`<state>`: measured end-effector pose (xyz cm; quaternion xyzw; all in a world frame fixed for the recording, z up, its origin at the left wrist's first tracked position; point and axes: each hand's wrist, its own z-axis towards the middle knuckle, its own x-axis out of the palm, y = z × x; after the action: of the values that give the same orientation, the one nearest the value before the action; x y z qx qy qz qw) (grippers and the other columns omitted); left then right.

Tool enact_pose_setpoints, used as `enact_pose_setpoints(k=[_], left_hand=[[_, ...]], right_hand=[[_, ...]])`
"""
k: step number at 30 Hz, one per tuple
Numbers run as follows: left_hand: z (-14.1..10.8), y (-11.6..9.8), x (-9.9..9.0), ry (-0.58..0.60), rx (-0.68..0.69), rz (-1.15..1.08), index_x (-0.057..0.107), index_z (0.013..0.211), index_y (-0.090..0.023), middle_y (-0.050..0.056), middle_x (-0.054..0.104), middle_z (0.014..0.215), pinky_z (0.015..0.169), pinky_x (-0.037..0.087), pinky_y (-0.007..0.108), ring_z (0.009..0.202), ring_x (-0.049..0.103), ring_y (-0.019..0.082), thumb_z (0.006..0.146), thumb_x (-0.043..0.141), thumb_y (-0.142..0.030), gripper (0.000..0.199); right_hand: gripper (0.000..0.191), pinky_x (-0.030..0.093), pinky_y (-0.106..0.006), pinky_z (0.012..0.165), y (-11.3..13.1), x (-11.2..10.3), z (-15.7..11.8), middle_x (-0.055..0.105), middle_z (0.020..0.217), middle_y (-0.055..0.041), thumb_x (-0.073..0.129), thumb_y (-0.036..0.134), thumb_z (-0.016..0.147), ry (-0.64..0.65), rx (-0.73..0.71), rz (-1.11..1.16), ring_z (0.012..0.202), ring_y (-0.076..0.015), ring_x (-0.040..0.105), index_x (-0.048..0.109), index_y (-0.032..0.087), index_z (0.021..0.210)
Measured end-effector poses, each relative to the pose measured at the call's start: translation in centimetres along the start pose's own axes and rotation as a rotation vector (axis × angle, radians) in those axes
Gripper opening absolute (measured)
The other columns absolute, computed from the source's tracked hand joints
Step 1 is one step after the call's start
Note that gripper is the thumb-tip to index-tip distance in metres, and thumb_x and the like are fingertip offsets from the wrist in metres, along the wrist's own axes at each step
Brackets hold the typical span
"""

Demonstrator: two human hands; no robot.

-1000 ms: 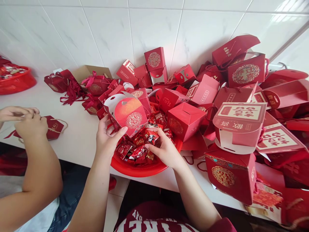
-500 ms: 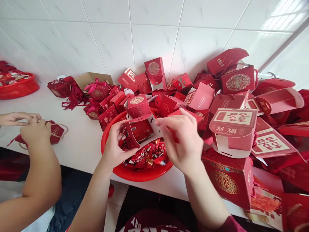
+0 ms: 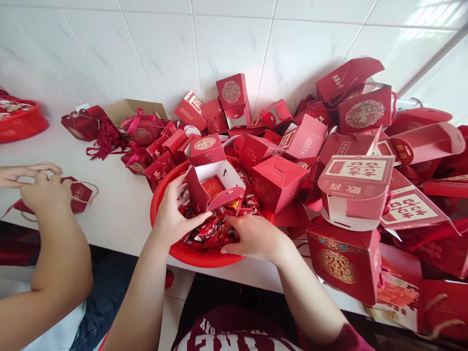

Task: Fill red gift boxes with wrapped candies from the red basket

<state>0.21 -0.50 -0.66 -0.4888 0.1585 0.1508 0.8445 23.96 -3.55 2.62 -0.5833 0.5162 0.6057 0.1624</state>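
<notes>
Here, the person's left hand (image 3: 173, 214) had its grip closed on an open red box (image 3: 198, 194), thumb near the lower edge and fingers along the left side, holding it above a red basin (image 3: 204, 259). Between the box's white inner walls lay a red packet (image 3: 212, 186). The right hand (image 3: 256, 239) reached down among wrapped sweets (image 3: 206, 229) in the basin; its fingertips were partly hidden, so whether that grip had clenched on any could not be told. The basin stood on a white tabletop (image 3: 117, 209), red cartons (image 3: 309, 136) heaped behind and to its right. At the left, another person's hands (image 3: 46, 195) were at a corded box (image 3: 79, 194).
</notes>
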Motion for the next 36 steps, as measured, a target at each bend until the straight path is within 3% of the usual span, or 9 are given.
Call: enact_pose_setpoints(k=[4, 9, 12, 15, 18, 21, 25, 29, 36], left_hand=[[-0.3, -0.4, -0.1, 0.080, 0.060, 0.010, 0.037, 0.150, -0.028, 0.013, 0.043, 0.156, 0.113, 0.054, 0.050, 0.144, 0.049, 0.034, 0.069, 0.087, -0.019, 0.096], [-0.4, -0.6, -0.3, 0.141, 0.047, 0.052, 0.032, 0.152, -0.030, 0.012, 0.043, 0.156, 0.116, 0.051, 0.053, 0.145, 0.048, 0.035, 0.067, 0.084, -0.014, 0.100], [-0.2, -0.7, -0.5, 0.157, 0.035, 0.054, 0.033, 0.151, -0.031, 0.012, 0.045, 0.154, 0.117, 0.049, 0.056, 0.144, 0.048, 0.035, 0.066, 0.085, -0.015, 0.100], [-0.1, -1.1, -0.6, 0.179, 0.040, 0.040, 0.033, 0.150, -0.031, 0.012, 0.045, 0.155, 0.118, 0.047, 0.056, 0.143, 0.050, 0.035, 0.068, 0.085, -0.018, 0.098], [-0.1, -1.4, -0.7, 0.202, 0.007, 0.012, 0.034, 0.150, -0.030, 0.012, 0.047, 0.153, 0.114, 0.052, 0.055, 0.140, 0.054, 0.034, 0.074, 0.083, -0.023, 0.090], [0.0, -0.9, -1.1, 0.261, -0.045, -0.022, 0.035, 0.151, -0.029, 0.014, 0.053, 0.148, 0.109, 0.055, 0.055, 0.134, 0.059, 0.034, 0.080, 0.081, -0.028, 0.084], [0.2, 0.1, -1.4, 0.360, -0.037, -0.101, 0.030, 0.159, -0.031, 0.016, 0.046, 0.157, 0.114, 0.048, 0.060, 0.142, 0.052, 0.037, 0.089, 0.073, -0.035, 0.083], [0.0, 0.0, -1.2, 0.262, 0.023, -0.151, 0.017, 0.163, -0.036, 0.013, 0.026, 0.170, 0.122, 0.037, 0.061, 0.154, 0.034, 0.036, 0.085, 0.078, -0.034, 0.100], [-0.2, -0.8, -1.5, 0.009, 0.277, -0.195, 0.053, 0.123, -0.029, 0.011, 0.040, 0.159, 0.122, 0.036, 0.062, 0.154, 0.034, 0.036, 0.077, 0.084, -0.037, 0.057]], right_hand=[[0.021, 0.052, -0.034, 0.071, 0.5, 1.4, 0.8, 0.077, 0.098, -0.0123, 0.070, 0.022, 0.088, -0.063, 0.044, -0.025, 0.090, -0.0309, 0.075, 0.068, 0.017, 0.109], [0.008, 0.055, -0.034, 0.076, 0.2, -0.1, -3.8, 0.075, 0.097, -0.0058, 0.068, 0.024, 0.097, -0.256, -0.164, 0.204, 0.087, -0.0237, 0.072, 0.067, 0.020, 0.103], [0.021, 0.056, -0.033, 0.087, 0.7, -1.8, -5.9, 0.075, 0.107, -0.0042, 0.070, 0.025, 0.098, -0.544, -0.482, 0.456, 0.097, -0.0195, 0.071, 0.064, 0.024, 0.118], [0.026, 0.055, -0.040, 0.096, 1.4, -3.1, -4.8, 0.075, 0.108, -0.0041, 0.072, 0.023, 0.095, -0.848, -0.661, 0.569, 0.098, -0.0209, 0.070, 0.064, 0.026, 0.120], [0.025, 0.054, -0.040, 0.099, 1.9, -3.3, -2.2, 0.071, 0.116, -0.0043, 0.069, 0.024, 0.097, -0.870, -0.508, 0.615, 0.109, -0.0214, 0.067, 0.063, 0.028, 0.122], [0.028, 0.050, -0.042, 0.107, 1.6, -2.6, -0.5, 0.065, 0.126, -0.0073, 0.065, 0.026, 0.099, -1.070, -0.281, 0.588, 0.121, -0.0229, 0.062, 0.060, 0.027, 0.126], [0.023, 0.052, -0.042, 0.105, 0.8, -1.0, -0.5, 0.066, 0.125, -0.0087, 0.058, 0.034, 0.103, -1.026, -0.212, 0.701, 0.118, -0.0230, 0.065, 0.060, 0.026, 0.125], [0.033, 0.049, -0.045, 0.112, 0.3, 0.7, -0.8, 0.059, 0.144, -0.0108, 0.061, 0.035, 0.102, -0.908, -0.206, 0.720, 0.131, -0.0250, 0.059, 0.055, 0.026, 0.133], [0.009, 0.046, -0.044, 0.112, 0.4, 2.1, -1.2, 0.059, 0.143, -0.0113, 0.061, 0.031, 0.101, -0.891, -0.215, 0.751, 0.134, -0.0251, 0.057, 0.057, 0.025, 0.107]])
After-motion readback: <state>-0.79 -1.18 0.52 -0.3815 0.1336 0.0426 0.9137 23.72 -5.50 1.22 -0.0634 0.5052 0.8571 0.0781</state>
